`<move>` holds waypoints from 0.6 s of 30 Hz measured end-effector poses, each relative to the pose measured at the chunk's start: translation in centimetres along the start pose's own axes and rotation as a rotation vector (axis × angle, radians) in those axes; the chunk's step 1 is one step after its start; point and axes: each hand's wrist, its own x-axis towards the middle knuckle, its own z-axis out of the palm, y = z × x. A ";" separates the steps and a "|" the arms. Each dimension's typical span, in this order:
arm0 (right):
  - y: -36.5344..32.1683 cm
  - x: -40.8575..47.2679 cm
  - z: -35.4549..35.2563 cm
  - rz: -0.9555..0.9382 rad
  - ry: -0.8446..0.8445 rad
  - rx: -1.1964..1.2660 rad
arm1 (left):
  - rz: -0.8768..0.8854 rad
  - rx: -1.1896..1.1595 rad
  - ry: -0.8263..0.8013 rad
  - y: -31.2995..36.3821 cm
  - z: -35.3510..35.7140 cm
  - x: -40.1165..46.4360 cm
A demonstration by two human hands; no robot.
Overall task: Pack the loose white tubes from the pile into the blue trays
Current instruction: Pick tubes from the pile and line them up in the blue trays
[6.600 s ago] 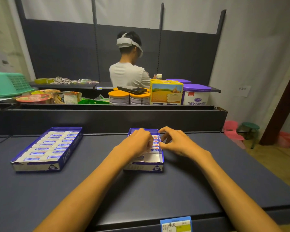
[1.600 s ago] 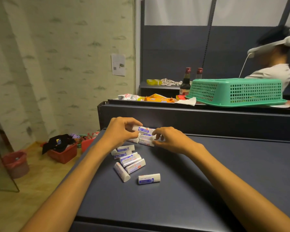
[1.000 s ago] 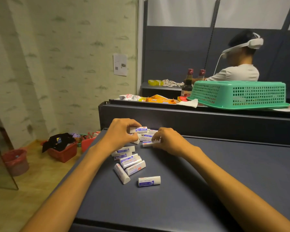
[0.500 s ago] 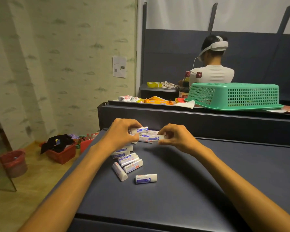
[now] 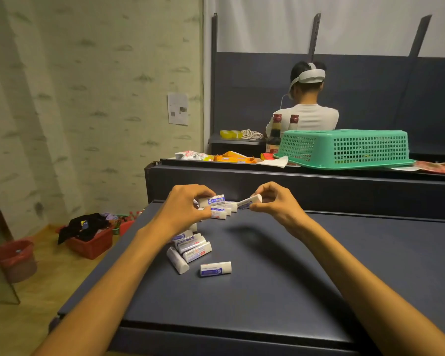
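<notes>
Loose white tubes with blue labels lie in a pile (image 5: 190, 249) on the dark table (image 5: 280, 278), near its left edge. My left hand (image 5: 184, 208) grips several white tubes (image 5: 213, 200) stacked between thumb and fingers, just above the far end of the pile. My right hand (image 5: 276, 202) pinches one white tube (image 5: 249, 202) lifted off the table, close to the left hand's stack. One tube (image 5: 215, 268) lies apart at the near side. No blue tray is in view.
A raised dark ledge (image 5: 293, 181) runs behind the table, carrying an upturned green basket (image 5: 344, 147), snack packets and two bottles. A person with a headset sits beyond, back turned. Red bins (image 5: 90, 242) stand on the floor to the left.
My view swung from the blue trays to the pile. Since then both hands gathered tubes; my right hand has lifted one tube off the table toward the left hand's stack.
</notes>
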 end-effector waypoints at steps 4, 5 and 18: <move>-0.1 -0.6 -0.6 -0.027 -0.035 0.058 | 0.009 0.009 0.002 0.3 0.1 -0.2; 0.0 -0.6 -0.7 -0.030 -0.034 0.075 | 0.010 0.012 0.001 0.3 0.2 -0.2; -0.1 -1.6 -1.1 -0.080 -0.043 -0.072 | 0.031 0.016 0.016 0.5 0.9 -0.2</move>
